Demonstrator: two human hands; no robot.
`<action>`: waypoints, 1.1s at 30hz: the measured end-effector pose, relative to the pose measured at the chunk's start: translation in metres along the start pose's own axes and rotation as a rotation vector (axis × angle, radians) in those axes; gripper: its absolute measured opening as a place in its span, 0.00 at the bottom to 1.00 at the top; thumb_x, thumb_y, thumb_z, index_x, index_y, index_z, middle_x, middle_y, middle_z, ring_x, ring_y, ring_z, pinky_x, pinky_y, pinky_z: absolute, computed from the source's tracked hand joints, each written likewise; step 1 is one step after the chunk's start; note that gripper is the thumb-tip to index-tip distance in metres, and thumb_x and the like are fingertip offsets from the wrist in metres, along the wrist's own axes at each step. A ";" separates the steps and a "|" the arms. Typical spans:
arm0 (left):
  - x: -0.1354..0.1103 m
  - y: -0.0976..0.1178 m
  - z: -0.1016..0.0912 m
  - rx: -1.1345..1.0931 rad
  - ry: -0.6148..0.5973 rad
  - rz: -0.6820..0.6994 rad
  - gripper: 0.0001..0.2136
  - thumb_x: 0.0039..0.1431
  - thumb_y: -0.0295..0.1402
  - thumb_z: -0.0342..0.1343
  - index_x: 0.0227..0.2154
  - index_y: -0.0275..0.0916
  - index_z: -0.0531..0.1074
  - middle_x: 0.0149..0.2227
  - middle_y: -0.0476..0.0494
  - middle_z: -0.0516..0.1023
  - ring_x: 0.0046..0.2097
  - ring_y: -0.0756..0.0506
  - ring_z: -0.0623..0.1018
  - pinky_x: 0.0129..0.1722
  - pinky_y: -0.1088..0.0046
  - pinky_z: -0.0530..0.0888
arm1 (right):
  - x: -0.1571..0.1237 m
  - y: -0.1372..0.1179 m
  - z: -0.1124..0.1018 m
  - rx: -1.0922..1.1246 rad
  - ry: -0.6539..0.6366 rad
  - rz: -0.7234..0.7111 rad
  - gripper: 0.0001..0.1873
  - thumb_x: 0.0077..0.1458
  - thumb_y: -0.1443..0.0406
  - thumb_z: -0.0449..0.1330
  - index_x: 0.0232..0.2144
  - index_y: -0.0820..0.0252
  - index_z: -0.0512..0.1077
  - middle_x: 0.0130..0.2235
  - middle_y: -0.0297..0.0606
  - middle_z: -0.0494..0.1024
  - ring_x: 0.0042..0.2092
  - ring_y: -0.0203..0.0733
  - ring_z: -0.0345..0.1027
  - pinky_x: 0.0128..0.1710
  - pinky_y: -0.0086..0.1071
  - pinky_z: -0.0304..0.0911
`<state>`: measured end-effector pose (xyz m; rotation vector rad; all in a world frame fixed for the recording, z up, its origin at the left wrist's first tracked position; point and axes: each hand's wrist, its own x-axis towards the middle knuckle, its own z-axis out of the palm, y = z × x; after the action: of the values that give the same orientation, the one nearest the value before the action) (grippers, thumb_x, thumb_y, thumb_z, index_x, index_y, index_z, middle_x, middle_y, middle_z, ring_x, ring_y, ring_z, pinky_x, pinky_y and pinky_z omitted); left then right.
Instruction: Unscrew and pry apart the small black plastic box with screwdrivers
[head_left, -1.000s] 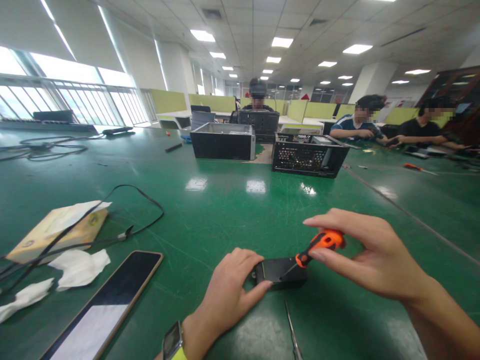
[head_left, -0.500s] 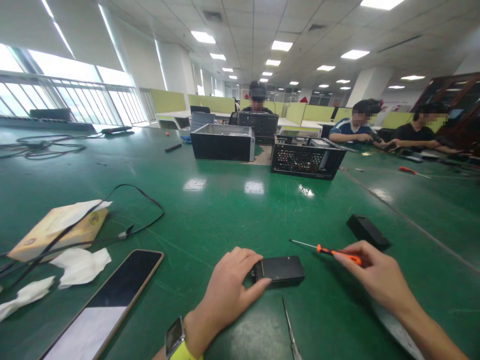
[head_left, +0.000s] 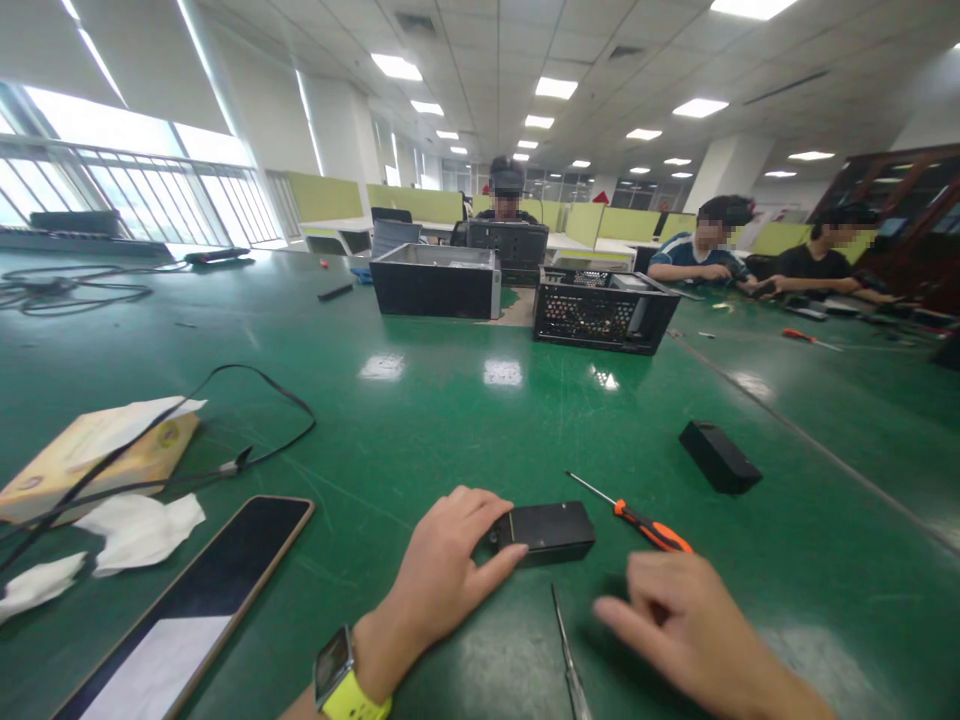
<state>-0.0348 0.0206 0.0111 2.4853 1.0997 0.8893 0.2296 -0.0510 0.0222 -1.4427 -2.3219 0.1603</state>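
Observation:
My left hand (head_left: 455, 568), with a yellow-strapped watch at the wrist, grips the left end of a small black rectangular box (head_left: 555, 530) lying on the green table. Its thumb is at the near edge and its fingers are at the far side. An orange-and-black screwdriver (head_left: 651, 527) lies on the table to the right of the box, its tip pointing up and left. Just below its handle is my right hand (head_left: 686, 620), empty, slightly blurred, with the thumb apart from the curled fingers. Between my hands lies a thin metal tool (head_left: 568, 655), partly cut off by the frame edge.
A second black box (head_left: 720, 457) lies to the right. A phone (head_left: 202, 600), crumpled tissues (head_left: 142, 530), a tissue pack (head_left: 150, 465) and a black cable (head_left: 300, 430) are on the left. Computer cases (head_left: 435, 285) stand at the back, and several people sit beyond.
My right hand has let go of the orange screwdriver, which now lies on the table, and has moved nearer and left. My left hand keeps its hold on the box. The view has shifted slightly.

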 end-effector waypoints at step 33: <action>0.000 0.000 0.001 0.001 0.010 -0.003 0.13 0.60 0.36 0.59 0.46 0.38 0.73 0.42 0.41 0.77 0.43 0.39 0.76 0.42 0.59 0.74 | -0.005 -0.026 0.001 0.126 -0.312 0.331 0.14 0.42 0.67 0.56 0.13 0.57 0.53 0.18 0.32 0.67 0.25 0.37 0.64 0.24 0.27 0.51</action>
<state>-0.0344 0.0207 0.0100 2.4825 1.1070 0.9014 0.2098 -0.0669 0.0279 -1.8342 -2.2329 0.6549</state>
